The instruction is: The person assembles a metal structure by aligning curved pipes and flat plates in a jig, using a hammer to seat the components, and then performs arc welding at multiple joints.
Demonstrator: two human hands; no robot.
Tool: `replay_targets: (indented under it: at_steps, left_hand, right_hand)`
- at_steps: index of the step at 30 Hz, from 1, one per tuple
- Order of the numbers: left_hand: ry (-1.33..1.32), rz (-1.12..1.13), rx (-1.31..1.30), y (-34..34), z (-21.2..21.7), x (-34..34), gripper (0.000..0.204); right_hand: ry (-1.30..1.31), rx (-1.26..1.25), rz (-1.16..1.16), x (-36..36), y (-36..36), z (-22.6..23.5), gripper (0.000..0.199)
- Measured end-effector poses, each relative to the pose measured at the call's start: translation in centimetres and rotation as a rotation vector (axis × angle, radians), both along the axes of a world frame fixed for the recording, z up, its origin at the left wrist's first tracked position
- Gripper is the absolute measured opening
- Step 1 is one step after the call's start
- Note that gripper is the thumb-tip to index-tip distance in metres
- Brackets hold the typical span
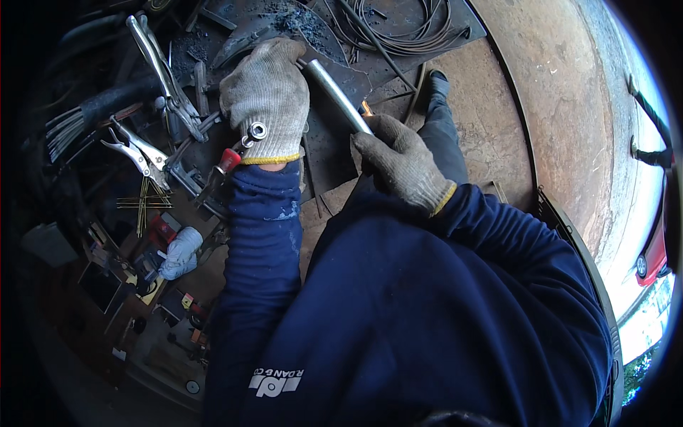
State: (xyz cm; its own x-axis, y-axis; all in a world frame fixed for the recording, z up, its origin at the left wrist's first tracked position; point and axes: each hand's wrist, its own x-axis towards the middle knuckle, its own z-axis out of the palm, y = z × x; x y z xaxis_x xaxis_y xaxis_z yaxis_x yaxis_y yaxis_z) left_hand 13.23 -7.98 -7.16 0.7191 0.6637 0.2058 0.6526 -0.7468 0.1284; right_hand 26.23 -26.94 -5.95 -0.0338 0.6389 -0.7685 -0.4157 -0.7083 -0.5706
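My right hand (405,160), in a grey knit work glove, is closed round the near end of a silver metal tube (334,92). The tube slants away toward my left hand (267,99), which wears a similar glove with a yellow cuff. Its fingers are curled near the tube's far end, where a short dark piece shows; what they hold is hidden. Over the left cuff shows a chrome ring-shaped end (257,131), with a red-handled part (228,160) beside it. A small orange spot (366,108) shows by my right fingers.
Locking pliers (146,156) and longer pliers (167,78) are clamped at the dark metal bench's left. Coiled wire (413,43) and dark metal scraps (299,25) lie at the far side. Thin yellow rods (142,206) and a pale cloth (183,250) are lower left. A red car (652,252) stands outside.
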Motion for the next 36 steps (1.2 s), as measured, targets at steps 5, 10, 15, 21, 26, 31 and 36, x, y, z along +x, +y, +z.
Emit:
replay_targets:
  at_steps: [5, 10, 15, 21, 26, 31, 36]
  left_hand:
    - [-0.003, 0.014, 0.009, -0.3, 0.4, 0.4, 0.019]
    - [-0.049, -0.013, 0.031, 0.0, -0.5, 0.0, 0.017]
    - [-0.055, -0.016, 0.049, -0.1, -0.6, 0.0, 0.016]
    - [-0.011, 0.024, 0.031, -0.5, 0.2, 0.4, 0.015]
    - [-0.002, 0.021, 0.035, -0.7, 0.3, 0.3, 0.015]
    - [0.024, 0.028, 0.02, -0.6, 0.5, 0.6, 0.016]
    - [0.059, 0.076, -0.015, -0.8, 0.8, 0.7, 0.018]
  right_hand:
    - [-0.092, 0.022, -0.013, -1.0, -0.1, -0.6, 0.051]
    - [-0.236, 0.185, -0.048, -1.8, -0.7, -2.3, 0.071]
    - [-0.159, 0.179, -0.094, -2.4, -0.9, -2.9, 0.085]
    - [-0.152, 0.186, -0.11, -2.9, -1.0, -3.4, 0.085]
    - [-0.11, 0.182, -0.09, -2.8, -1.0, -3.2, 0.083]
    - [0.019, 0.172, -0.177, -3.9, -0.8, -3.3, 0.081]
    - [0.059, 0.209, -0.158, -3.8, -0.8, -3.4, 0.086]
